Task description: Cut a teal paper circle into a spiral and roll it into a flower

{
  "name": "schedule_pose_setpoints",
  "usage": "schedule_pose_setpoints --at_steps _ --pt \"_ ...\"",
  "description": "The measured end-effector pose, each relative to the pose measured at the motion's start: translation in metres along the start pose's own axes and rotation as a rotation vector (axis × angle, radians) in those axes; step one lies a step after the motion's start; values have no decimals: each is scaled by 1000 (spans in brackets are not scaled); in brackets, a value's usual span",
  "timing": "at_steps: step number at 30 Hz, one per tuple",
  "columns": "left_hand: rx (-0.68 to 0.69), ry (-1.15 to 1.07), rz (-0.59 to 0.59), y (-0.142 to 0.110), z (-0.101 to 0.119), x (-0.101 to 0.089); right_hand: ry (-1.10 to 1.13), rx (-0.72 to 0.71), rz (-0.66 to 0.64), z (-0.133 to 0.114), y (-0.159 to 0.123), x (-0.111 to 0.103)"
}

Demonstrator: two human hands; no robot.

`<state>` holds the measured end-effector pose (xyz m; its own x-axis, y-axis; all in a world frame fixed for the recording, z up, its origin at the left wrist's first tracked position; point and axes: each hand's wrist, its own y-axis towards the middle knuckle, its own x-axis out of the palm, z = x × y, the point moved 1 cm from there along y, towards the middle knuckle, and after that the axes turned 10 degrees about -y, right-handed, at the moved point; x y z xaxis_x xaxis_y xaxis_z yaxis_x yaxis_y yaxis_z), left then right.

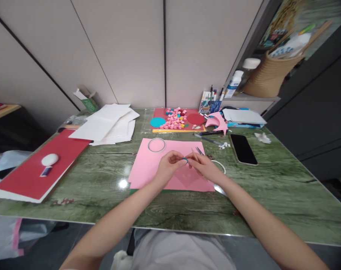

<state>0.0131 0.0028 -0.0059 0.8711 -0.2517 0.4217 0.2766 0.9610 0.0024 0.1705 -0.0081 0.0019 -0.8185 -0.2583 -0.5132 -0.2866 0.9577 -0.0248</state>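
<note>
My left hand [170, 164] and my right hand [203, 166] meet over a pink paper sheet [143, 168]. Between their fingertips is a small curled blue paper piece [185, 160], pinched from both sides. A thin wooden stick [194, 154] pokes up from the fingers of my right hand. Partly under that hand lie scissors with a white handle [223, 166]; their blade tips show beyond it. A round clear ring [149, 145] rests on the sheet's upper left part.
Behind the sheet, a red sheet [156, 115] carries many pink paper rosettes [177, 120] and a blue disc [158, 122]. A phone [243, 149], pens [209, 139] and pink scraps [217, 120] lie right. White papers [102, 120] and red card [26, 172] lie left.
</note>
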Motion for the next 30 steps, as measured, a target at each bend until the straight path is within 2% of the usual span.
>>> schedule_pose_setpoints --at_steps 4,8,13,30 --pt "-16 -6 -2 1 -8 -2 -3 1 8 -1 1 -1" --pt "34 2 11 2 -11 -4 -1 -4 5 -1 0 -1" --pt "61 21 23 3 -8 -3 5 -2 12 1 0 -1" --pt "6 -7 22 1 1 -3 -28 -3 11 1 0 0"
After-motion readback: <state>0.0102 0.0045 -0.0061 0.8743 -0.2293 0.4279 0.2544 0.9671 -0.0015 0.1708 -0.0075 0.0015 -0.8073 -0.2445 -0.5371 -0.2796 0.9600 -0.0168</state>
